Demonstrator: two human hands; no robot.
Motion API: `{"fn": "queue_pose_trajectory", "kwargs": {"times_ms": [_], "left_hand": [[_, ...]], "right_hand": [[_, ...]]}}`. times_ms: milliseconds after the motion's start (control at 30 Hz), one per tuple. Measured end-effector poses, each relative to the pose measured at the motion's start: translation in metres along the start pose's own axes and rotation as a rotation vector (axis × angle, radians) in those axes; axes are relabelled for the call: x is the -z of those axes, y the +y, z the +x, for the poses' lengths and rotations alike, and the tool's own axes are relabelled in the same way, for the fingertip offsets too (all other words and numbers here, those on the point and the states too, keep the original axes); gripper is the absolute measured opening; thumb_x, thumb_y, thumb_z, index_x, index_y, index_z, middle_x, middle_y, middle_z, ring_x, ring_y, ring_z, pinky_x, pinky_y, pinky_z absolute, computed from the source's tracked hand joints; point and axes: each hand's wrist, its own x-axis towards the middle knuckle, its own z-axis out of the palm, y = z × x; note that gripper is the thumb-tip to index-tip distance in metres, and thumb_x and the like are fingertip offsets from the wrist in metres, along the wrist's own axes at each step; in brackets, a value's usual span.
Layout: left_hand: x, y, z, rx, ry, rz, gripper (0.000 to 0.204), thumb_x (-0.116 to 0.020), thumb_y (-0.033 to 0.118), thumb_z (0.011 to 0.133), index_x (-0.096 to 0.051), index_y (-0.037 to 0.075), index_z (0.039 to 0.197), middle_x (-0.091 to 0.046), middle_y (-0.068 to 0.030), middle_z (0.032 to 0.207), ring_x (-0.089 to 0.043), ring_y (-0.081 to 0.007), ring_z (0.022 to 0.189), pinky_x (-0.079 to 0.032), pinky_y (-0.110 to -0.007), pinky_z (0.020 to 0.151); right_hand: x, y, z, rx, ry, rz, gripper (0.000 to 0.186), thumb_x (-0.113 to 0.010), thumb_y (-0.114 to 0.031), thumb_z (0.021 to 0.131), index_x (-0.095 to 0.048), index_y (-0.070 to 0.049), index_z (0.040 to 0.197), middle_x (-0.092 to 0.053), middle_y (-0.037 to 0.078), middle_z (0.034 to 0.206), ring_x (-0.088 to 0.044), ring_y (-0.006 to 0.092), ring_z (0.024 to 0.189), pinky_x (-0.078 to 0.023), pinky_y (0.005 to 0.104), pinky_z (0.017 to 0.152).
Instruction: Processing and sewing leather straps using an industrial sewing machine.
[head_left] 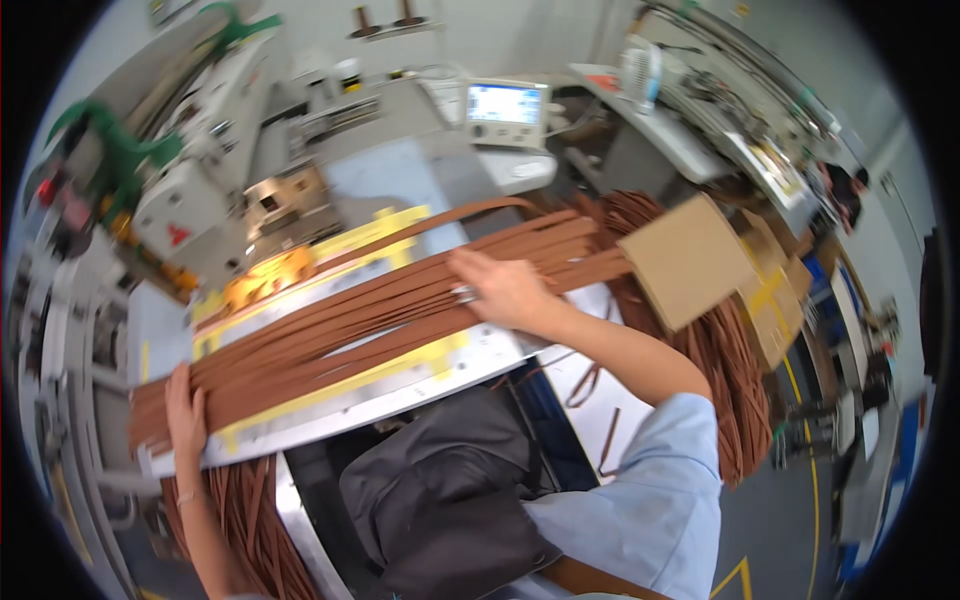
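A wide layer of long brown straps (330,335) lies side by side across the sewing machine's metal work plate (480,352). On the left, my left hand (187,412) rests on the straps close to their ends, fingers stretched out and thumb apart. Farther right, my right hand (505,290) lies over the same straps with its fingers pointing left, slightly blurred; its fingertips are partly hidden against the straps. A single brown strap (420,228) runs separately behind the layer, near a shiny metal clamp part (270,275). Yellow tape (340,385) marks the plate.
The sewing machine head (190,200) stands at the left, beside green brackets. A control panel with a lit screen (505,110) sits behind. At right, a cardboard piece (690,260) covers part of a hanging brown strap bundle (735,390). More straps (250,520) hang at lower left.
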Motion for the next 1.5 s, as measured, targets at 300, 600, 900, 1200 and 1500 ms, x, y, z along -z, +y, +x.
{"fn": "queue_pose_trajectory", "kwargs": {"times_ms": [300, 600, 900, 1200, 1500], "left_hand": [[0.008, 0.06, 0.0, -0.11, -0.019, -0.044, 0.073, -0.06, 0.027, 0.085, -0.03, -0.001, 0.146, -0.032, -0.0193, 0.15, -0.026, -0.0339, 0.142, -0.015, -0.045, 0.118], [0.003, 0.096, 0.006, -0.154, -0.003, 0.017, 0.079, -0.06, 0.04, 0.086, -0.029, -0.003, 0.144, -0.032, -0.0205, 0.149, -0.026, -0.0342, 0.141, -0.016, -0.045, 0.117], [0.001, 0.093, 0.004, -0.15, 0.031, 0.024, 0.078, -0.054, 0.05, 0.09, -0.034, -0.005, 0.141, -0.035, -0.0197, 0.148, -0.028, -0.0326, 0.14, -0.018, -0.044, 0.117], [-0.004, 0.096, 0.0, -0.117, 0.063, 0.013, 0.079, -0.051, 0.055, 0.09, -0.037, -0.004, 0.14, -0.036, -0.0187, 0.147, -0.029, -0.0298, 0.14, -0.019, -0.044, 0.117], [-0.006, 0.097, -0.003, -0.12, 0.079, 0.003, 0.081, -0.05, 0.058, 0.09, -0.037, -0.004, 0.14, -0.036, -0.0191, 0.148, -0.028, -0.0294, 0.14, -0.019, -0.043, 0.117]], "right_hand": [[0.019, 0.029, -0.01, -0.142, 0.129, 0.094, 0.018, -0.061, -0.018, 0.088, -0.068, -0.009, 0.103, -0.067, 0.004, 0.112, -0.067, 0.0292, 0.086, -0.055, 0.0373, 0.072], [0.031, 0.054, -0.022, -0.186, 0.159, 0.116, 0.013, -0.062, -0.004, 0.085, -0.064, -0.003, 0.097, -0.067, 0.009, 0.106, -0.065, 0.0322, 0.087, -0.053, 0.036, 0.073], [0.048, -0.01, 0.048, 0.019, 0.084, 0.262, 0.04, -0.053, 0.018, 0.072, -0.061, 0.0, 0.107, -0.063, 0.017, 0.105, -0.063, 0.0362, 0.09, -0.051, 0.0369, 0.079], [-0.066, -0.105, 0.159, 0.42, -0.1, 0.354, 0.053, -0.043, 0.016, 0.073, -0.053, 0.005, 0.124, -0.053, 0.021, 0.132, -0.047, 0.0349, 0.126, -0.037, 0.0394, 0.108], [-0.083, -0.092, 0.158, 0.367, -0.111, 0.084, 0.045, -0.047, 0.009, 0.078, -0.053, 0.005, 0.123, -0.055, 0.021, 0.13, -0.051, 0.0341, 0.122, -0.042, 0.0388, 0.103]]}}
